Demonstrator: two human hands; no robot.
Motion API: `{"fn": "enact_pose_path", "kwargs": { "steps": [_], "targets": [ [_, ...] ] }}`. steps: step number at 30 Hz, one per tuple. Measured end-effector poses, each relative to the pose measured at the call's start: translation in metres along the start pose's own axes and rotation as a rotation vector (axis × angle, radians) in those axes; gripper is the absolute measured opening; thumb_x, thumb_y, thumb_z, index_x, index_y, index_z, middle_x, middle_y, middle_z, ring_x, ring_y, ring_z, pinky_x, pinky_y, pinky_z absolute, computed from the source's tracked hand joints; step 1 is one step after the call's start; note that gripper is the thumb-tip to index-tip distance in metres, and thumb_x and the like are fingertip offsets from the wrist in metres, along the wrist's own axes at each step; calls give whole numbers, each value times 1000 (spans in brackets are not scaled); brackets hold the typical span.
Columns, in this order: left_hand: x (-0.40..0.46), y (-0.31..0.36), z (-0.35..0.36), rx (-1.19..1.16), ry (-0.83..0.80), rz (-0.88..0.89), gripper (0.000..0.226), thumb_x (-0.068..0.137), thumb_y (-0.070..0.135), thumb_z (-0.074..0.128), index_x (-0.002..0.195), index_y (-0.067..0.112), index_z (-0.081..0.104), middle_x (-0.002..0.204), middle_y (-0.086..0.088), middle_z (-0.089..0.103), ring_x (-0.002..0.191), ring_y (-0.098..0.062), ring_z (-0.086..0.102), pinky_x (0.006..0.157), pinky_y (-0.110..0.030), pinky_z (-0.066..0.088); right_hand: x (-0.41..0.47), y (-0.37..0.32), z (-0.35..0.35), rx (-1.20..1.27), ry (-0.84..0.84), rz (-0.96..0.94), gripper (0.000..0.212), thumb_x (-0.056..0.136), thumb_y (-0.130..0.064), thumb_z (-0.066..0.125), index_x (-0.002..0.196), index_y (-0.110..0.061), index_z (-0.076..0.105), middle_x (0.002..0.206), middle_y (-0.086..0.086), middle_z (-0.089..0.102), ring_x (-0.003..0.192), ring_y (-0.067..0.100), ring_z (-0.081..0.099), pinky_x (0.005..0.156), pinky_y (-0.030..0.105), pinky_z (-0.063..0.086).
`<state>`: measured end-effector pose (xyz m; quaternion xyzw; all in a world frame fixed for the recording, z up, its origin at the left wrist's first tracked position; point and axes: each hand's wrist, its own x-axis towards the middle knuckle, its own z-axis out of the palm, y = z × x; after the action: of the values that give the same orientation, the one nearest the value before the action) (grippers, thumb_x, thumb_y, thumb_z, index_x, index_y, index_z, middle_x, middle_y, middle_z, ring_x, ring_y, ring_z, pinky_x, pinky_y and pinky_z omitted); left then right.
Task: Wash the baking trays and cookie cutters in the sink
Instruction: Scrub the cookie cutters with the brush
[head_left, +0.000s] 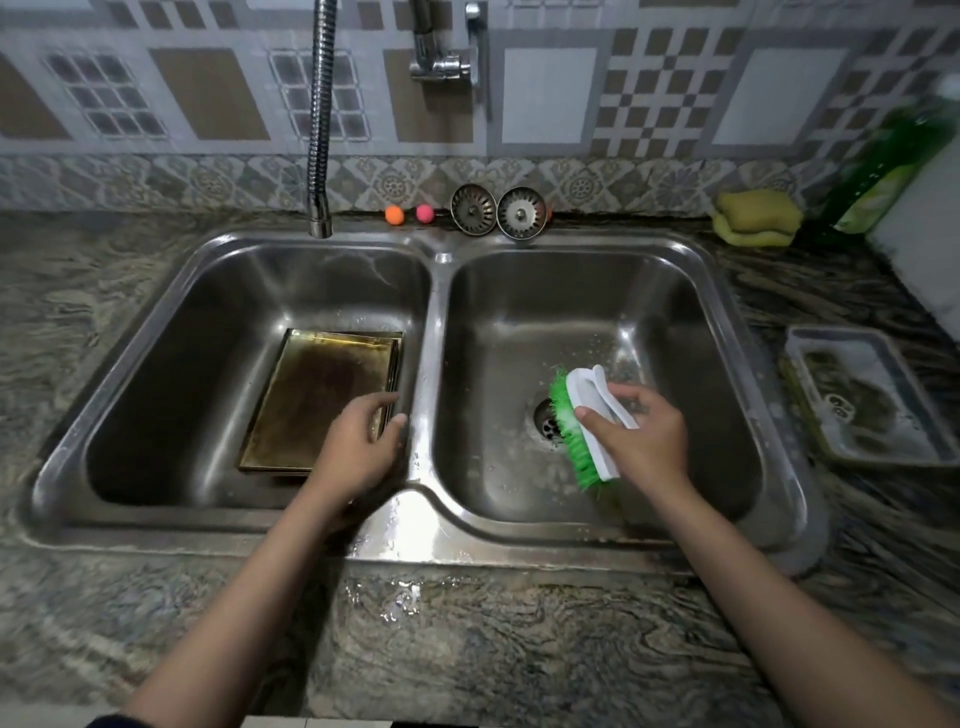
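My left hand (361, 447) gripped right edge of baking trays (317, 397); right hand (641, 436) held scrub brush (584, 428). Best: lift top tray squarely, bristles flat.

Bare forearms, no rings or watch; dark sleeve edge (104, 721) bottom-left.
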<state>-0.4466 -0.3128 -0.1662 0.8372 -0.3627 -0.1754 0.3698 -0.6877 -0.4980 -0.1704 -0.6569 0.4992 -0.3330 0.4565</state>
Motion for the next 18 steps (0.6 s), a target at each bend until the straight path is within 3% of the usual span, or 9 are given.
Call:
{"fn": "enact_pose_path", "kwargs": {
  "steps": [3,8,12,18],
  "targets": [
    [-5,29,19,169,-95,163,54,93,28,53,142,11,37,151,-9,32,140,-22,29,113,-37,24,-3,-3,-14,-12,-5,-10,39,64,-31,86,98,-23,67,96,-8,65,90,13,63,69,24,49],
    [-3,31,48,488,-248,138,77,96,41,42,150,6,0,158,-10,-13,146,-23,-9,117,-43,6,-8,-2,-47,-31,14,-62,38,65,-32,85,98,-27,65,95,-9,65,87,12,62,67,23,49],
    [-6,30,52,561,-226,137,79,96,42,40,150,3,-3,157,-10,-18,146,-23,-13,117,-43,3,-14,4,-73,-97,44,-74,44,59,-47,83,97,-35,65,92,-13,67,81,11,66,71,36,56],
    [-5,29,50,559,-250,148,80,96,42,42,150,2,-2,157,-10,-17,146,-23,-14,117,-44,3,-44,1,-129,-153,127,-101,42,66,-34,84,103,-24,67,96,-10,63,85,8,59,64,22,44]
  ]
}}
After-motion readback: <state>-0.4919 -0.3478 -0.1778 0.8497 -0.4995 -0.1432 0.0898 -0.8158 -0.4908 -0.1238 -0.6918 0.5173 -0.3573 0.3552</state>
